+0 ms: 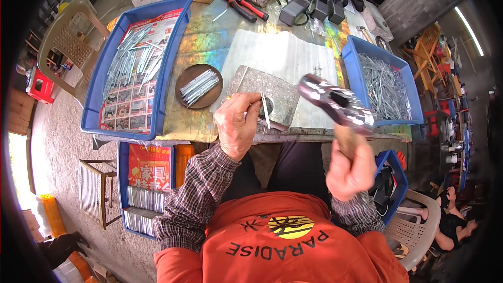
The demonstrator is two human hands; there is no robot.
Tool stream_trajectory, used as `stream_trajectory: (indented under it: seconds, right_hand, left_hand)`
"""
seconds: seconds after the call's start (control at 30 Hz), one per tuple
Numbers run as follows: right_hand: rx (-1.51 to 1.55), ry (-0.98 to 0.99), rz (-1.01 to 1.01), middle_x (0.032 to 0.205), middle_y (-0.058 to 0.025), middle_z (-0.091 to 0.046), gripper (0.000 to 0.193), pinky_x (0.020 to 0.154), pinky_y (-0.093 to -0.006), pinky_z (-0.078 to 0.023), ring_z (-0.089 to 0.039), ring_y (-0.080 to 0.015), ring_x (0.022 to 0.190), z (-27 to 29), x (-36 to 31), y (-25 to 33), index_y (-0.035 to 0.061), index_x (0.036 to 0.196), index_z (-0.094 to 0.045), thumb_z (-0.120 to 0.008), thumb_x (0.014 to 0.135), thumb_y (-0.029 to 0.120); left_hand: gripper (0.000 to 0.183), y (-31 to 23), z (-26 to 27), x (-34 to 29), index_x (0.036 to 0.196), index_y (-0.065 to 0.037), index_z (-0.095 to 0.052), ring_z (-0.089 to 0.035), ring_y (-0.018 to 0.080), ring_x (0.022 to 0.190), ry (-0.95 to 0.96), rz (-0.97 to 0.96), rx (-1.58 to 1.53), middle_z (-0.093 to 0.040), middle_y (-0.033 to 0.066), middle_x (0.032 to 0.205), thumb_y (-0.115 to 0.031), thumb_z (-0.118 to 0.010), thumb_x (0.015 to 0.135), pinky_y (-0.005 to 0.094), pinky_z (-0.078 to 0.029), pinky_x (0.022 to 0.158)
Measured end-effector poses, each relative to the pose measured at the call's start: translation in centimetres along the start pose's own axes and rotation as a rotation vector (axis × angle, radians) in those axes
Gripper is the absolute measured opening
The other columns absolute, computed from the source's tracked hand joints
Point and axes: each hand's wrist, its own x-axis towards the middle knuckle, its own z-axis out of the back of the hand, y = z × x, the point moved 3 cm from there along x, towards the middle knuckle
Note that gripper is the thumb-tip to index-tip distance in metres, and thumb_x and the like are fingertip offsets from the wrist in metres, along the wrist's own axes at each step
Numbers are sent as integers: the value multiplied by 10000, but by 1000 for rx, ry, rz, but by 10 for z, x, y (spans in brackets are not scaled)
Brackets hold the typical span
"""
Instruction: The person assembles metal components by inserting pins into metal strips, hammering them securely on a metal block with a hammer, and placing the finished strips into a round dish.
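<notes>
Both hands have a tight grip: the left hand [237, 124] pinches a thin metal strip [265, 110] and stands it on the grey stone block [262, 93], and the right hand [350, 170] is clenched around the wooden handle of a hammer [335, 106], lifted up over the block. To hit well, I think the strip should stay flat and steady on the stone, with fingers kept back from the spot. The hammer should come straight down, not too hard. More strips wait in the brown dish [199, 86] and in the blue trays [133, 68] on the tabletop [204, 36].
</notes>
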Motion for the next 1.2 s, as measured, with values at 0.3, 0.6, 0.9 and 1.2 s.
stream_trajectory:
  seconds: [0.3,0.6,0.9,1.2]
  right_hand:
    - [54,208,-160,730,-122,-586,208,533,-313,-465,-590,-257,582,-16,-3,-12,-27,1034,-589,-634,836,20]
    - [22,282,-173,693,-109,-565,205,517,-302,-451,-569,-237,552,-21,-4,-15,-40,1027,-591,-629,833,16]
    - [-29,304,-186,754,-172,-600,255,546,-340,-476,-607,-309,615,-22,-12,-15,-31,1047,-585,-668,824,61]
    - [14,197,-311,824,-152,-622,220,582,-318,-484,-612,-258,646,-22,-20,-28,-44,1057,-583,-628,853,27]
  left_hand:
    - [125,-2,0,-2,854,-44,-646,-604,263,679,-3,19,19,-617,103,734,29,-669,754,333,-464,614]
    - [137,3,-1,0,861,-44,-647,-611,271,693,-2,5,-5,-630,104,756,25,-679,746,336,-469,624]
    - [129,0,-1,3,870,-23,-652,-618,250,687,3,-35,27,-632,114,756,42,-656,758,318,-474,627]
    - [121,4,1,3,877,-10,-654,-626,236,699,24,139,-84,-635,121,769,32,-660,764,302,-481,636]
